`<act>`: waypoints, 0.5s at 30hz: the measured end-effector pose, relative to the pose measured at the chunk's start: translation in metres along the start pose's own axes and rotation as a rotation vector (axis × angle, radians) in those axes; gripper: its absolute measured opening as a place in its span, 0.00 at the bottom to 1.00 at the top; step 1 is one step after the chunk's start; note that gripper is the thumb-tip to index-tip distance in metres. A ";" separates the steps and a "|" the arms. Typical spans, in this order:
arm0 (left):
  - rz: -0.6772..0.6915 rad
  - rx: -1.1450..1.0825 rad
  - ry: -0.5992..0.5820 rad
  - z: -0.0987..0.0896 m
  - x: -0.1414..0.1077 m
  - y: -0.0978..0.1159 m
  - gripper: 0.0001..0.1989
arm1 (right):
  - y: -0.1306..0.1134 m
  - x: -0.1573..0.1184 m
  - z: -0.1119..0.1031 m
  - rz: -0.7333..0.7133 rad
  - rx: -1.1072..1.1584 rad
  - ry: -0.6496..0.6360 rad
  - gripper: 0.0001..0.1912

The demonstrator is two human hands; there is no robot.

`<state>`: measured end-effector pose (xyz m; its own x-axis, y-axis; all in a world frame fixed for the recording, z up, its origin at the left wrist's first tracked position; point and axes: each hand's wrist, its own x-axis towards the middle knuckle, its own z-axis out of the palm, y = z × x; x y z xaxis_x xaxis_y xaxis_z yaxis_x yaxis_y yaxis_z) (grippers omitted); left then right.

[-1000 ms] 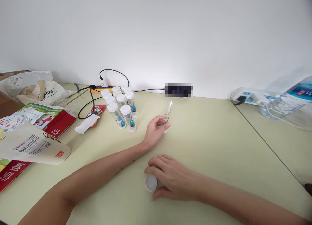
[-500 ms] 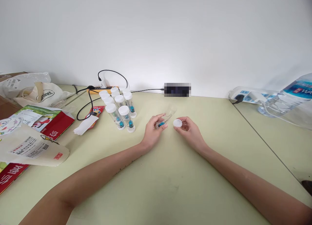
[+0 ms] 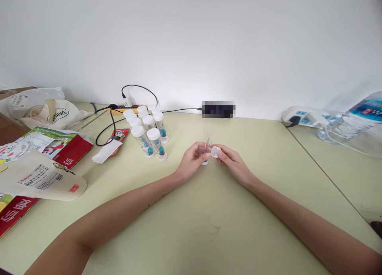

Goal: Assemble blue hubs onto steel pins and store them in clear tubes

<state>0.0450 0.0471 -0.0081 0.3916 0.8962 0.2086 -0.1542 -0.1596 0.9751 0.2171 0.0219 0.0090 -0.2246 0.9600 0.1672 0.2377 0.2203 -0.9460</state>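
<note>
Around a clear plastic tube (image 3: pixel 208 143) the fingers of my left hand (image 3: pixel 191 160) are closed. The tube stands nearly upright with its top uncapped; thin metal prongs and a bit of blue show inside, partly hidden by my fingers. Just right of it, my right hand (image 3: pixel 234 163) pinches a white round cap (image 3: pixel 215 151) between thumb and fingers, tilted so that its hollow inside shows. Farther left stands a cluster of several capped clear tubes (image 3: pixel 155 144) with white lids and blue pieces inside.
An orange power strip (image 3: pixel 116 111) and black cables lie behind the tubes, beside a red snack packet (image 3: pixel 122 134). A paper cup (image 3: pixel 47 177) lies on a red box (image 3: pixel 67 152) at left. A dark pixelated device (image 3: pixel 218 109), white power strip (image 3: pixel 304 116) and water bottle (image 3: pixel 355 120) line the back.
The tube in my left hand has turned from leaning to nearly upright and come lower. My right hand has moved left with the cap, tilting it, so both hands are now close together.
</note>
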 end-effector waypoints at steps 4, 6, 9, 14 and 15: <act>0.004 0.091 0.051 -0.001 0.000 -0.002 0.16 | 0.006 0.001 -0.001 0.037 0.124 0.164 0.15; 0.025 0.145 0.079 -0.002 0.000 -0.002 0.17 | 0.012 0.002 -0.003 0.043 0.157 0.235 0.17; 0.044 0.206 0.089 -0.002 0.000 -0.004 0.18 | 0.021 0.005 -0.006 0.027 0.225 0.326 0.23; 0.043 0.257 0.124 -0.003 0.001 -0.008 0.20 | 0.024 0.008 -0.007 -0.029 0.296 0.395 0.20; 0.041 0.261 0.134 -0.003 0.001 -0.009 0.21 | 0.023 0.008 -0.007 -0.038 0.301 0.397 0.19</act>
<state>0.0444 0.0507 -0.0166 0.2635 0.9309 0.2529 0.0779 -0.2819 0.9563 0.2272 0.0356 -0.0101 0.1629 0.9568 0.2410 -0.0597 0.2534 -0.9655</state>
